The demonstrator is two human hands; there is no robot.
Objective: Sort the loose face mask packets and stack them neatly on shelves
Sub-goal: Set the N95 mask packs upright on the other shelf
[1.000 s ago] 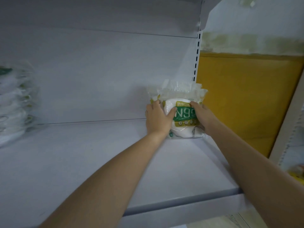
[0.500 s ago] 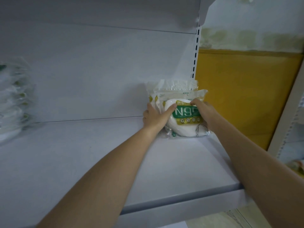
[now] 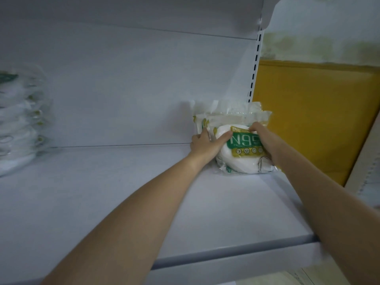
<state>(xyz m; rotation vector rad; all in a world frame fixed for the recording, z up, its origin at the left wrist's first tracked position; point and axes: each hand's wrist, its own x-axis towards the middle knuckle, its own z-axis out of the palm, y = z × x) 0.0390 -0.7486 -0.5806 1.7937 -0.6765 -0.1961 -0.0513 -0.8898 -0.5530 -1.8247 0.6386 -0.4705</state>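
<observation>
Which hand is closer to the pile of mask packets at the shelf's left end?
Left. The left hand grips the left side of the N95 packets, far right of that pile; the right hand holds their right side, even farther away.

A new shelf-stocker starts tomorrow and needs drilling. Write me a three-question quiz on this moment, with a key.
1. True or false: both the left hand and the right hand are on the N95 packets.
2. Where on the shelf do these packets stand? A) left end B) right end, by the slotted upright C) front edge
3. Fill in: a second pile of packets sits at the shelf's ____ end.
Key: 1 true; 2 B; 3 left.
</observation>
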